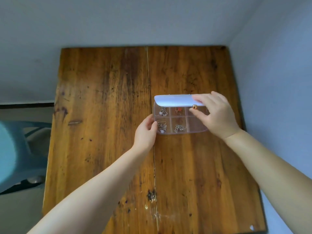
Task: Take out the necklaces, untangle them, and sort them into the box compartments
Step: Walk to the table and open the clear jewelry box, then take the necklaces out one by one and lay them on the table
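Note:
A clear plastic compartment box (197, 130) sits on the wooden table, right of its middle seam. Its pale lid (173, 100) stands half raised over the back row. My right hand (214, 114) grips the lid's right front edge by a small gold clasp (195, 106). My left hand (146, 130) holds the box's left side. Silver necklaces lie in the back-left (163, 111), front-left (161, 126) and front-middle (179, 127) compartments. A chain with a red pendant (178, 110) lies in the back-middle one. The right compartments are partly hidden by my hand.
The wooden table (104, 115) fills the view, pushed into a corner with pale walls behind and on the right. A teal chair (15, 154) stands past the table's left edge. A small white scrap (251, 227) lies near the table's front right corner.

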Demonstrator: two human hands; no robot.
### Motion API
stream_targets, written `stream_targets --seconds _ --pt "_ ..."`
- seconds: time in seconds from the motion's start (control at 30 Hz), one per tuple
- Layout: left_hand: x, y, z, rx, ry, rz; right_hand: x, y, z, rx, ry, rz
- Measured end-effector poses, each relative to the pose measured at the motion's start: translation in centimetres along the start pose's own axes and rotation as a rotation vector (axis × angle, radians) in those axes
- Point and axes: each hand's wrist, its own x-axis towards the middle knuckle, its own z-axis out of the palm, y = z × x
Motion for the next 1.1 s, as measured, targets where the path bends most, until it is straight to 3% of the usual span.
stream_targets --seconds 0.07,0.17,0.27,0.43,0.53,0.6,0.67,0.77,0.83,0.9,1.1 --pt "0.3 -0.4 0.1 0.068 0.004 0.035 2.7 1.7 -0.8 0.047 0.08 0.097" --pt "0.4 -0.7 0.5 0.07 0.05 0.052 6.2 4.3 0.2 0.314 0.15 0.427" --pt "0.2 -0.6 0.9 0.034 0.088 0.07 8.0 6.4 3.0 0.487 0.094 0.658" --pt "-0.3 -0.1 1.2 0.023 0.203 0.068 8.4 6.3 6.3 0.627 -0.088 0.703" --pt "0.1 0.0 0.3 0.031 0.255 0.046 9.0 4.9 6.2 0.582 -0.131 0.705" --pt "0.4 0.1 0.0 0.045 0.252 0.046 8.6 2.9 5.3 0.461 0.0 0.596" --pt "0.5 0.2 0.0 0.04 0.25 0.056 7.7 -0.1 5.2 0.407 -0.006 0.276" --pt "0.3 0.3 0.2 -0.012 0.249 0.072 6.1 -4.0 7.3 0.154 -0.475 -0.074" --pt "0.2 0.3 0.1 -0.036 0.243 0.061 5.7 -5.1 8.8 -0.113 -0.645 -0.121" --pt "0.2 0.2 -0.1 -0.036 0.229 0.054 5.8 -5.4 9.5 -0.232 -0.662 -0.143" --pt "0.2 0.1 -0.3 0.0 0.218 0.056 6.3 -5.6 10.1 -0.231 -0.71 -0.134"
